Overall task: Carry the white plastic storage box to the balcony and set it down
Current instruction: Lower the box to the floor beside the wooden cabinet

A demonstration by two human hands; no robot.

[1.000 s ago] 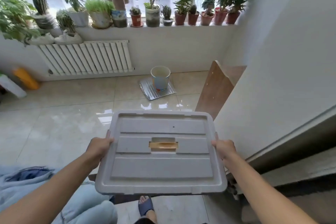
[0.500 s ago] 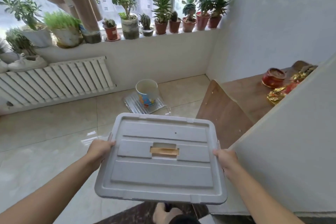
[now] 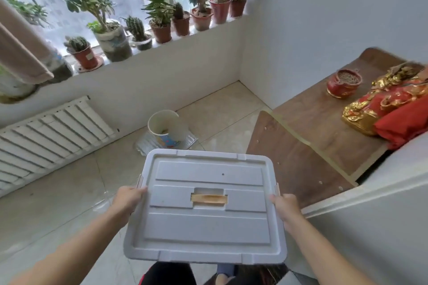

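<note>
Our fingers (image 3: 139, 190) curl over the short edges of the white plastic storage box (image 3: 206, 206): the left hand (image 3: 127, 199) grips its left rim, the right hand (image 3: 285, 207) its right rim, both closed on the box and holding it up off the floor in front of us. The lid is on, so we cannot tell what is inside; a strip of yellowish tape (image 3: 209, 199) sits in the recess at the lid's centre.

Beyond the box, a white bucket (image 3: 166, 131) with a coloured print stands on a silvery mat (image 3: 192, 142) on the tiled floor (image 3: 58, 192), with a little debris at its bottom. To the right a brown wooden counter (image 3: 312, 122) carries a red pot (image 3: 344, 83) filled with something we cannot make out, and beside it a red and gold figure (image 3: 379, 109). A white radiator (image 3: 48, 132) lines the wall on the left. Above it the windowsill (image 3: 162, 44) holds a row of potted plants and cacti (image 3: 136, 28) before the window.
</note>
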